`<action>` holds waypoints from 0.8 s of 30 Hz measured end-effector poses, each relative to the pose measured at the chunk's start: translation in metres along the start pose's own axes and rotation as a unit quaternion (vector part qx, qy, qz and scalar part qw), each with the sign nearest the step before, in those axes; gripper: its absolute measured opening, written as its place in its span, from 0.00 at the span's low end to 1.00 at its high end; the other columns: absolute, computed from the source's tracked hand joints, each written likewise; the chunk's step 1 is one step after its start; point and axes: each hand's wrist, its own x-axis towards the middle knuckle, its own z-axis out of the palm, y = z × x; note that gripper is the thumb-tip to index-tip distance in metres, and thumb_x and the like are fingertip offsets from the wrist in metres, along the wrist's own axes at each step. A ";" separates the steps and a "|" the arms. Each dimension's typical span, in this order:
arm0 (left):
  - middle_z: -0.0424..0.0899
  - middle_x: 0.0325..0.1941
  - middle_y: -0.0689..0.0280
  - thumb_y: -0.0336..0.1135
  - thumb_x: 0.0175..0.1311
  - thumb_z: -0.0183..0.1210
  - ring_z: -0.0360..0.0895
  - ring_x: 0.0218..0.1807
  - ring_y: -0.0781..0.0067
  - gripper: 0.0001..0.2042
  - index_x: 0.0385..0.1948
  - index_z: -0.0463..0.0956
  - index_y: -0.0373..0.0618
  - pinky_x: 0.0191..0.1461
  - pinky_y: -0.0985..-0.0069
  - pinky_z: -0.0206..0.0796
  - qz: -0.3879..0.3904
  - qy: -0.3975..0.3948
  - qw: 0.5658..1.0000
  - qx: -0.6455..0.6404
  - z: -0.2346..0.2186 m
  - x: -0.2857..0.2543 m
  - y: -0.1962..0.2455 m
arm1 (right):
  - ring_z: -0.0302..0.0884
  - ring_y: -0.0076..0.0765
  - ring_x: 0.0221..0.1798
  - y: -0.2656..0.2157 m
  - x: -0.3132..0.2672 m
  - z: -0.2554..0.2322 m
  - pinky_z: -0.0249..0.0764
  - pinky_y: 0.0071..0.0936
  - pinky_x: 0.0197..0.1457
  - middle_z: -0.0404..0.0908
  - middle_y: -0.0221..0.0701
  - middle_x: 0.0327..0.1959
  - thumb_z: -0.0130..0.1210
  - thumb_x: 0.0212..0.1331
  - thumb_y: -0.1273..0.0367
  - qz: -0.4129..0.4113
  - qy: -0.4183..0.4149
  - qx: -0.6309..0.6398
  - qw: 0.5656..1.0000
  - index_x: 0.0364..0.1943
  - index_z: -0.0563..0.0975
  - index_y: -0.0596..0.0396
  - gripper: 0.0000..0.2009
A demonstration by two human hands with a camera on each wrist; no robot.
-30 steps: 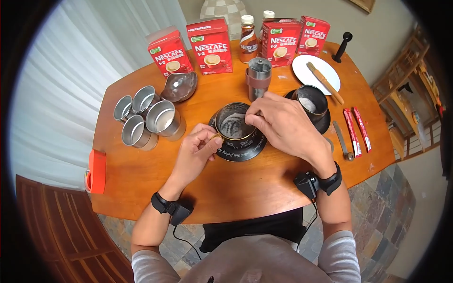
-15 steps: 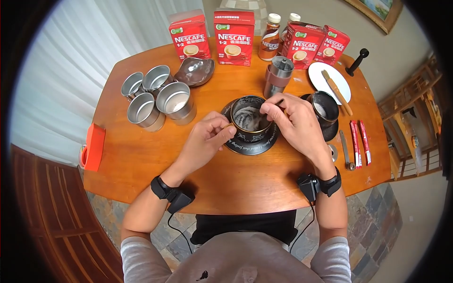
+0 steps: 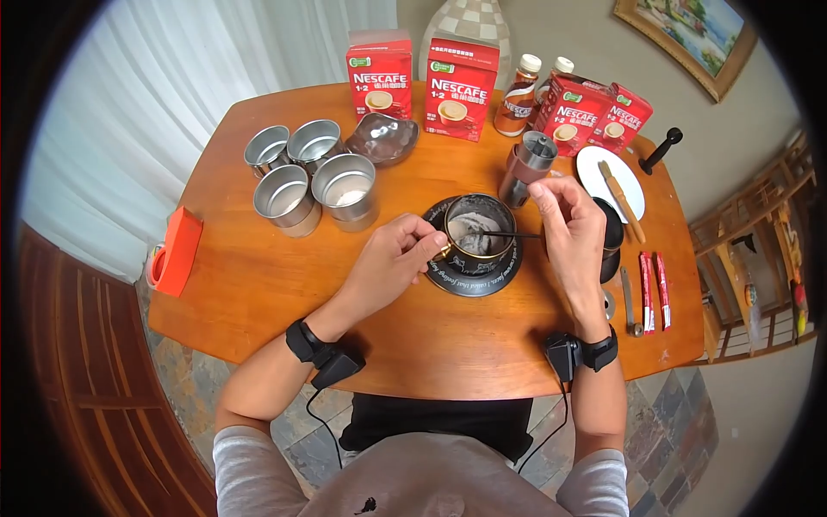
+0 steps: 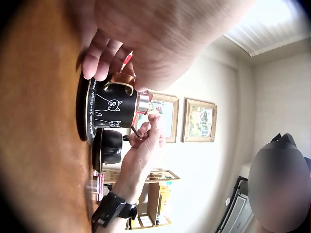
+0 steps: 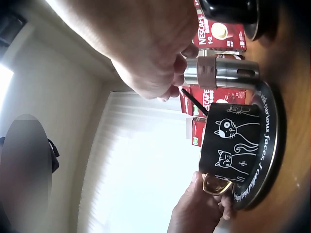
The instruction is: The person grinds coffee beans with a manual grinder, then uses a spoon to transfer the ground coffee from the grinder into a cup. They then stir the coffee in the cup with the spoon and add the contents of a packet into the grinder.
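A black cup point(image 3: 482, 257) with white cat drawings and a gold rim stands on a black saucer point(image 3: 469, 289) with white lettering. Pale powder point(image 3: 489, 222) shows inside it. My left hand point(image 3: 392, 267) pinches the cup's gold handle point(image 5: 217, 186) between thumb and fingers. Across the cup's right rim runs the thin dark handle of a spoon point(image 3: 517, 234), its other end down in the powder. My right hand point(image 3: 570, 237), right of the cup, pinches the spoon's outer end, seen also in the right wrist view, where the dark handle point(image 5: 194, 101) slants from fingertips to rim.
A steel grinder point(image 3: 527, 168) stands behind the cup, a second black cup point(image 3: 612, 228) behind my right hand. Several steel cups point(image 3: 345, 191) are at left. Coffee boxes point(image 3: 463, 90) line the back. A plate with a brush point(image 3: 622, 200) and red sachets point(image 3: 648, 293) lie right.
My right hand has moved rightward from over the cup's rim, and the spoon now slants lower across it. The left hand keeps hold of the cup handle. The head view has shifted.
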 end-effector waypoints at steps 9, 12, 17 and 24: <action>0.79 0.25 0.74 0.37 0.77 0.63 0.74 0.26 0.87 0.09 0.41 0.78 0.41 0.28 0.85 0.65 0.000 0.032 0.999 -0.021 0.002 -0.001 -0.002 | 0.85 0.45 0.35 -0.007 -0.003 0.007 0.79 0.38 0.39 0.86 0.39 0.34 0.65 0.69 0.66 -0.065 0.021 -0.039 0.997 0.37 0.84 0.57 0.09; 0.78 0.24 0.76 0.37 0.77 0.64 0.73 0.25 0.89 0.09 0.39 0.78 0.42 0.27 0.86 0.65 -0.013 0.031 0.999 -0.018 0.002 0.001 -0.001 | 0.84 0.51 0.29 -0.009 -0.002 -0.004 0.78 0.44 0.35 0.84 0.39 0.23 0.63 0.70 0.56 -0.017 -0.083 -0.143 0.986 0.35 0.84 0.54 0.15; 0.77 0.22 0.77 0.37 0.77 0.64 0.72 0.24 0.89 0.09 0.38 0.79 0.42 0.27 0.86 0.65 -0.029 0.026 0.999 -0.022 0.001 0.001 0.001 | 0.84 0.51 0.27 -0.017 -0.001 -0.011 0.77 0.45 0.33 0.83 0.39 0.21 0.65 0.68 0.57 0.007 -0.137 -0.103 0.985 0.35 0.83 0.53 0.14; 0.76 0.21 0.77 0.37 0.76 0.65 0.70 0.22 0.90 0.12 0.32 0.75 0.46 0.25 0.86 0.62 -0.010 0.032 0.999 -0.043 0.004 0.005 -0.003 | 0.84 0.50 0.35 0.000 -0.005 0.004 0.78 0.43 0.37 0.85 0.38 0.32 0.68 0.65 0.66 -0.103 0.029 -0.084 0.991 0.37 0.82 0.54 0.08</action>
